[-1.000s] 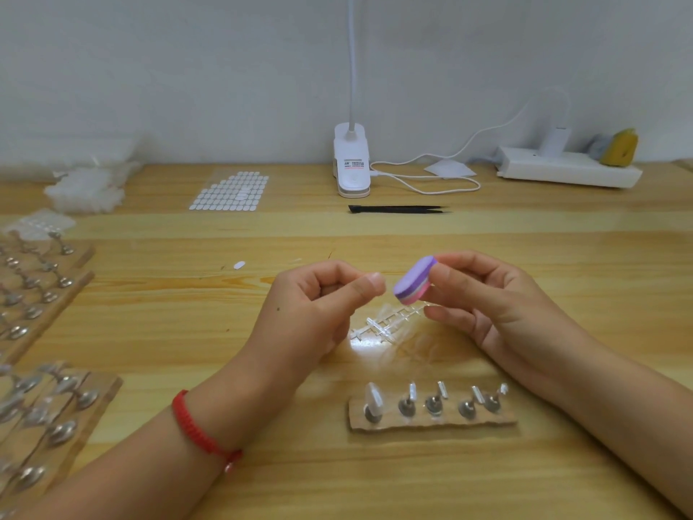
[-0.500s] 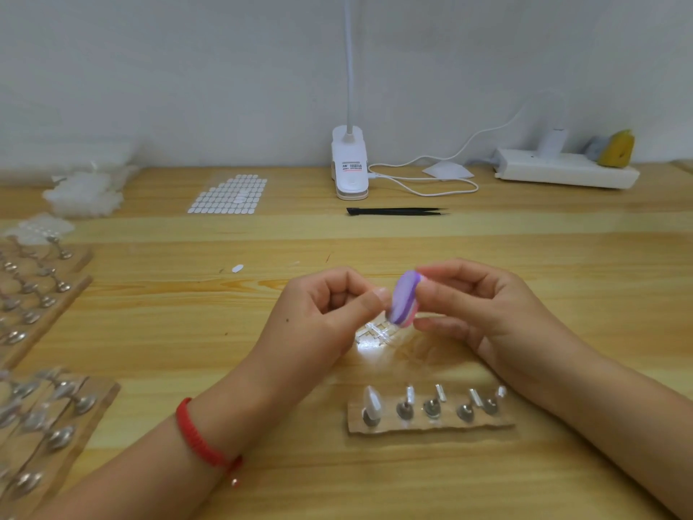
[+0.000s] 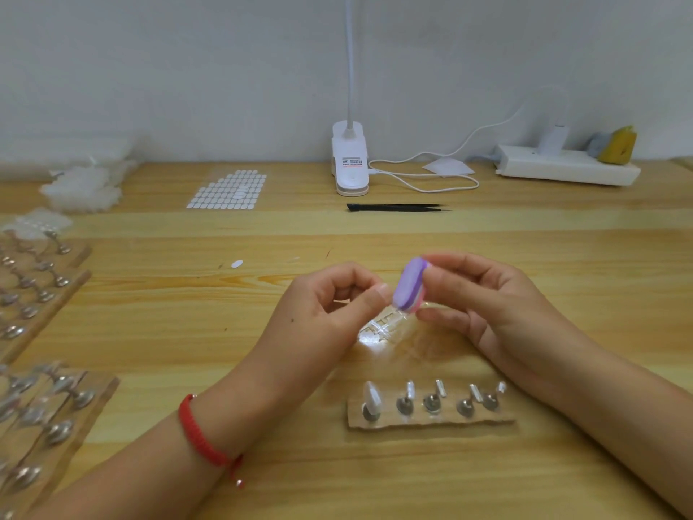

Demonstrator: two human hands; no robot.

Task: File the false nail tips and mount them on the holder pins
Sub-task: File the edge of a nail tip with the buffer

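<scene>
My right hand [image 3: 483,305] pinches a small purple and pink nail file block [image 3: 409,290] between thumb and fingers. My left hand [image 3: 330,305] has its thumb and forefinger pinched together right against the file's purple face; the nail tip between them is too small to see. Below the hands lies a clear plastic nail-tip sprue [image 3: 382,328] on the wooden table. In front of it sits a cardboard holder strip [image 3: 431,420] with several metal pins; a white nail tip [image 3: 371,397] stands on the leftmost pin, the others are bare.
Cardboard strips of pins [image 3: 48,414] with mounted tips line the left edge. A sheet of adhesive tabs [image 3: 228,191], black tweezers [image 3: 397,207], a clip lamp base [image 3: 349,159] with its cable, a white power strip [image 3: 566,168] and bags of tips [image 3: 80,189] lie along the back.
The file has turned from slanted to nearly upright and swung in against my left fingertips. Both hands have drawn closer together.
</scene>
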